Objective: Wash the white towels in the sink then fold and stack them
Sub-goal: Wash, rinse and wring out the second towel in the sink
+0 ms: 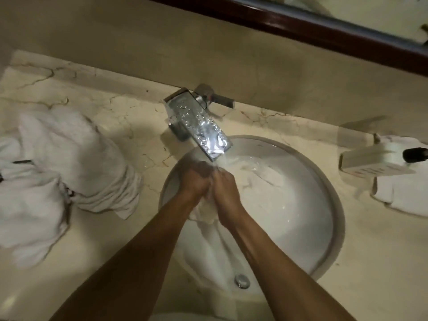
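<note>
So this is mid-wash, nowhere near the folding part. Both hands are down in the sink (328,181), right under the faucet (199,126), scrunching a white towel (259,179) together. The left hand (194,179) and right hand (225,188) are pressed up against each other with the fingers curled around a bunched wad of the wet cloth, rubbing it, I'd guess. Water is running out of the spout straight onto the towel just past the knuckles.

Progress-wise: a heap of rumpled white towels (58,172) sits on the table (129,121) left of the sink, loosely piled and not folded at all. Can't tell whether those are already washed or waiting their turn. To the right of the sink there's another white towel (403,195) that looks more neatly laid, with a pale box-shaped thing (370,161) and something dark on top of it. So at best one towel is in progress; folding and stacking still look mostly or entirely undone.

Materials: the towel in the basin is soaked, limp and clingy, spreading out across the bowl. The sink is a smooth round white ceramic bowl with a metal drain (242,281) at the near side. The faucet is a flat, boxy chrome piece, beaded with droplets. The table is cream marble-look stone with darker veins.
</note>
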Demonstrator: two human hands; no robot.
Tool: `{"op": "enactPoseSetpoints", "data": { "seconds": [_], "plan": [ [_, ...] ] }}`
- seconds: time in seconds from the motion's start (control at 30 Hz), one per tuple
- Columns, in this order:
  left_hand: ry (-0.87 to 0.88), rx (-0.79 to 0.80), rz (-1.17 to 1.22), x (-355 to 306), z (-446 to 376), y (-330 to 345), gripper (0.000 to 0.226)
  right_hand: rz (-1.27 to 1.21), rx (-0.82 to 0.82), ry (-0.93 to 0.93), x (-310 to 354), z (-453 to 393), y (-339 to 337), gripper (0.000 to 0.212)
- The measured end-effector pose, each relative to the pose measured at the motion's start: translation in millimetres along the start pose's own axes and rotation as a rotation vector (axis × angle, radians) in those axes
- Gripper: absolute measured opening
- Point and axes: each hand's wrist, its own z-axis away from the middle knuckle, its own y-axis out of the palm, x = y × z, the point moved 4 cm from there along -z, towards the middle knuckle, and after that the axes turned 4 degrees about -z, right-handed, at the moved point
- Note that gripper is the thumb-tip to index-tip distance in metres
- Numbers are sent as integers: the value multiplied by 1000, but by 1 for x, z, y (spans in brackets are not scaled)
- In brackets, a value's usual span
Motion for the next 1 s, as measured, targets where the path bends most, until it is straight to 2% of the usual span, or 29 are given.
{"op": "enactPoseSetpoints", "data": {
  "seconds": [0.07,0.13,0.27,0.33,0.4,0.47,0.57,0.63,0.7,0.77,0.8,0.87,0.93,1.0],
  "plan": [
    [69,-65,-34,-6,-2,4,27,59,31,-40,4,-13,-11,33],
    [140,-80,-216,-7,8,14,33,95,14,-85,3,-27,-17,43],
    [187,-88,-268,7,31,12,41,-55,98,48,-17,-35,3,49],
    [182,-132,-134,20,39,-3,43,-139,99,112,-30,-31,10,44],
    [200,-149,-34,28,40,-19,32,-372,122,234,-39,-29,9,37],
    [207,-100,96,36,32,-30,37,-535,142,331,-42,-21,4,38],
    [23,66,536,30,33,-27,37,-757,156,390,-46,-18,-8,50],
    [-134,181,575,22,32,-15,50,-790,235,445,-45,-15,-17,65],
    [-317,380,556,18,35,-1,55,-710,287,455,-38,-11,-22,65],
    [-389,510,578,16,40,7,57,-451,240,321,-29,-4,-26,54],
    [-394,572,585,10,41,9,51,-269,185,207,-22,2,-29,45],
    [-366,575,461,1,41,9,37,15,85,-22,-9,13,-33,33],
    [-312,521,438,-5,36,9,25,184,71,-181,1,24,-33,35],
    [-260,353,489,-2,21,3,28,194,51,-243,4,29,-33,36]
  ]
}}
